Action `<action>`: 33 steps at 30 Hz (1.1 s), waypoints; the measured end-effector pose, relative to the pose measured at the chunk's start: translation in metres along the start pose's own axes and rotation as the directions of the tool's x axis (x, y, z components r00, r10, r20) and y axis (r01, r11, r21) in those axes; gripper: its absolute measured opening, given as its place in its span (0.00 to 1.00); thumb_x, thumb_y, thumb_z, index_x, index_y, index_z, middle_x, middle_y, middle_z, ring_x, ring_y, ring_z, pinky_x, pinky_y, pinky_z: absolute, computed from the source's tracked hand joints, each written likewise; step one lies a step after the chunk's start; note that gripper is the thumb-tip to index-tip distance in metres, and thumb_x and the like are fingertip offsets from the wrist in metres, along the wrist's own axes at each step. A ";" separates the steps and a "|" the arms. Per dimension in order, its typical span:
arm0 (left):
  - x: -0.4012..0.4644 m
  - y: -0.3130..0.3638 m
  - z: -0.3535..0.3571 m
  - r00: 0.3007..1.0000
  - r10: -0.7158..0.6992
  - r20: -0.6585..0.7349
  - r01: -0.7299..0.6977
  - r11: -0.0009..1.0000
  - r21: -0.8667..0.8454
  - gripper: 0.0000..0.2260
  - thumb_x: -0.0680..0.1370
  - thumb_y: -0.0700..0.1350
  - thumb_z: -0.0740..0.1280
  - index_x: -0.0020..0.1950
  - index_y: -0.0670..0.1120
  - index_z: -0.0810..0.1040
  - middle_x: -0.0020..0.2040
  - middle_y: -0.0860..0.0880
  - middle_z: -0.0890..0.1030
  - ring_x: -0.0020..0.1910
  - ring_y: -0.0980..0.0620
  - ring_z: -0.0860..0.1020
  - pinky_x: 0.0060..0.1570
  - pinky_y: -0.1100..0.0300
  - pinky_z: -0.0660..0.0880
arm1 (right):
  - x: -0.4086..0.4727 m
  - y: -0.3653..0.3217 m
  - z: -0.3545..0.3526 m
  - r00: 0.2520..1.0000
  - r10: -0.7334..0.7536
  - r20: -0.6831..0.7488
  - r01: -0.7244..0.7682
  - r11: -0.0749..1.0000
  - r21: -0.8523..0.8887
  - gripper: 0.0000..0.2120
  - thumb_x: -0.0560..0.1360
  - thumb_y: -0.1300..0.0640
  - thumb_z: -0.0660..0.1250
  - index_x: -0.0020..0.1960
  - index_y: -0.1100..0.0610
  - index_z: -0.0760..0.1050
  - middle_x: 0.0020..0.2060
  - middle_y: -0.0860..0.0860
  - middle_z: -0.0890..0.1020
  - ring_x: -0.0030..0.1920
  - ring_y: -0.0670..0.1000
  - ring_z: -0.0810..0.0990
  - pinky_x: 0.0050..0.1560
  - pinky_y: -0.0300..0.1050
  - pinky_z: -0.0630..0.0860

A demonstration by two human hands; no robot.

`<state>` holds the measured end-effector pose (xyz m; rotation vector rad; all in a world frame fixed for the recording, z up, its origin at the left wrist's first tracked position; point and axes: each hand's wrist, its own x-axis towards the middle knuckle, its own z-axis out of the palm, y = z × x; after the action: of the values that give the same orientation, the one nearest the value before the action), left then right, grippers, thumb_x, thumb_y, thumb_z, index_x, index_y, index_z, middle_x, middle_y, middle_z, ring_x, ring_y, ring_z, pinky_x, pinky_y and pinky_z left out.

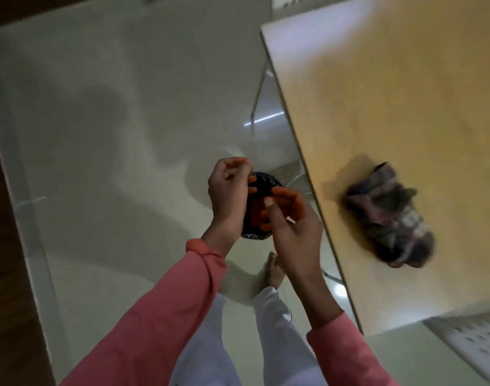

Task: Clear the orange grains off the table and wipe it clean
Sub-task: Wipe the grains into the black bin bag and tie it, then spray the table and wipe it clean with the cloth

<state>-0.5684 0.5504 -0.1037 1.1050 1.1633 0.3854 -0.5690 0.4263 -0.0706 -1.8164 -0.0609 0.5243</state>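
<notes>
Both hands hover beside the table (391,93): left hand (228,188) grips a dark plate (262,188) holding orange grains (256,211), right hand (291,215) loose-fingered above. Clearing looks done; wiping next, with the cloth (388,215) on the table.

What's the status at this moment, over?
Left hand holding black plate off table; right hand open over it. Orange grains on plate. Cloth lying on table.

Both hands close together before the body (pink-sleeved forearms raised): left hand (229,190) curled, right hand (291,221) loosely curled.
</notes>
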 end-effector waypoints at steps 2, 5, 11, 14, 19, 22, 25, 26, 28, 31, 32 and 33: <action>-0.037 0.025 0.016 0.997 0.066 0.040 -0.065 0.997 -0.027 0.05 0.75 0.45 0.70 0.49 0.46 0.79 0.45 0.45 0.83 0.44 0.46 0.83 0.38 0.58 0.79 | -0.009 -0.023 -0.043 0.991 -0.127 -0.030 0.124 0.987 -0.098 0.08 0.79 0.54 0.69 0.58 0.51 0.78 0.47 0.44 0.84 0.47 0.47 0.85 0.45 0.51 0.83; -0.076 0.039 0.039 0.992 0.075 0.098 -0.072 0.997 -0.036 0.06 0.75 0.46 0.70 0.49 0.45 0.79 0.42 0.48 0.83 0.42 0.48 0.83 0.39 0.57 0.79 | -0.006 -0.034 -0.095 0.978 -0.200 -0.067 0.182 0.961 -0.209 0.07 0.80 0.53 0.68 0.57 0.50 0.78 0.47 0.43 0.83 0.46 0.45 0.84 0.43 0.52 0.83; -0.127 0.038 0.085 0.984 -0.004 0.177 0.004 1.000 0.001 0.06 0.76 0.44 0.70 0.49 0.43 0.79 0.41 0.48 0.82 0.37 0.50 0.80 0.37 0.55 0.78 | 0.013 -0.031 -0.187 0.930 -0.365 0.044 0.268 0.591 -0.761 0.21 0.76 0.41 0.66 0.59 0.56 0.76 0.52 0.53 0.80 0.53 0.58 0.77 0.46 0.50 0.75; -0.137 0.029 0.099 0.977 -0.041 0.211 0.019 0.994 0.108 0.06 0.75 0.44 0.70 0.50 0.44 0.79 0.44 0.46 0.83 0.42 0.47 0.81 0.42 0.50 0.80 | 0.024 -0.019 -0.198 0.984 -0.138 0.113 0.164 0.448 -0.879 0.35 0.71 0.31 0.65 0.68 0.55 0.71 0.59 0.56 0.77 0.59 0.60 0.72 0.52 0.55 0.74; -0.152 0.012 0.109 0.949 -0.215 0.232 0.146 0.949 0.281 0.12 0.73 0.44 0.72 0.55 0.46 0.75 0.51 0.45 0.81 0.48 0.46 0.81 0.48 0.48 0.81 | 0.030 -0.017 -0.198 0.996 -0.055 0.068 0.087 0.547 -0.833 0.37 0.70 0.36 0.70 0.70 0.57 0.68 0.59 0.58 0.75 0.61 0.61 0.71 0.54 0.55 0.72; -0.170 0.009 0.113 0.904 -0.291 0.314 0.270 0.957 0.108 0.06 0.77 0.38 0.68 0.53 0.43 0.78 0.51 0.40 0.83 0.43 0.44 0.83 0.37 0.54 0.82 | 0.023 -0.018 -0.191 0.987 -0.148 0.063 0.123 0.439 -0.890 0.38 0.68 0.36 0.68 0.71 0.53 0.65 0.59 0.56 0.72 0.58 0.61 0.69 0.52 0.55 0.69; -0.178 0.006 0.116 0.917 -0.274 0.289 0.264 0.962 0.073 0.09 0.78 0.41 0.64 0.54 0.41 0.81 0.49 0.40 0.84 0.42 0.45 0.82 0.34 0.58 0.78 | 0.017 -0.011 -0.189 0.972 -0.164 0.168 0.217 0.354 -0.910 0.35 0.71 0.40 0.68 0.74 0.49 0.63 0.61 0.55 0.72 0.59 0.61 0.71 0.51 0.56 0.73; -0.182 0.005 0.114 0.927 -0.258 0.273 0.245 0.966 0.081 0.09 0.79 0.43 0.63 0.51 0.42 0.81 0.47 0.40 0.83 0.42 0.45 0.81 0.37 0.58 0.77 | 0.018 -0.008 -0.190 0.966 -0.160 0.205 0.245 0.298 -0.923 0.29 0.73 0.44 0.67 0.72 0.50 0.67 0.61 0.55 0.74 0.58 0.61 0.73 0.50 0.54 0.75; -0.187 0.003 0.109 0.945 -0.220 0.241 0.190 0.971 0.143 0.07 0.79 0.45 0.62 0.44 0.46 0.79 0.43 0.43 0.78 0.38 0.48 0.76 0.37 0.58 0.72 | 0.023 -0.007 -0.193 0.951 -0.223 0.213 0.274 0.299 -0.914 0.17 0.76 0.52 0.63 0.63 0.54 0.75 0.58 0.55 0.80 0.53 0.60 0.77 0.43 0.50 0.74; -0.200 0.003 0.098 0.955 -0.180 0.235 0.157 0.981 0.113 0.03 0.79 0.46 0.64 0.47 0.49 0.76 0.44 0.48 0.76 0.40 0.52 0.75 0.40 0.59 0.72 | 0.018 -0.023 -0.205 0.963 -0.252 0.091 0.233 0.618 -0.751 0.10 0.75 0.54 0.65 0.52 0.55 0.82 0.43 0.54 0.85 0.42 0.57 0.81 0.35 0.45 0.72; -0.209 0.002 0.094 0.956 -0.174 0.238 0.162 0.984 0.069 0.03 0.79 0.46 0.65 0.52 0.49 0.76 0.47 0.49 0.78 0.45 0.51 0.77 0.45 0.57 0.76 | 0.010 -0.032 -0.214 0.972 -0.230 0.055 0.210 0.734 -0.646 0.08 0.74 0.54 0.68 0.50 0.54 0.83 0.40 0.52 0.85 0.39 0.54 0.82 0.34 0.42 0.71; -0.213 0.003 0.092 0.951 -0.171 0.256 0.170 0.985 0.025 0.08 0.79 0.45 0.66 0.58 0.48 0.76 0.51 0.48 0.79 0.50 0.49 0.79 0.49 0.55 0.78 | 0.004 -0.039 -0.219 0.976 -0.213 0.034 0.197 0.819 -0.539 0.09 0.73 0.54 0.70 0.51 0.54 0.84 0.39 0.51 0.84 0.38 0.52 0.81 0.34 0.39 0.71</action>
<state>-0.5733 0.3486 0.0108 1.0141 1.0181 0.1016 -0.4731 0.2424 0.0110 -2.3347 -0.4213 0.3431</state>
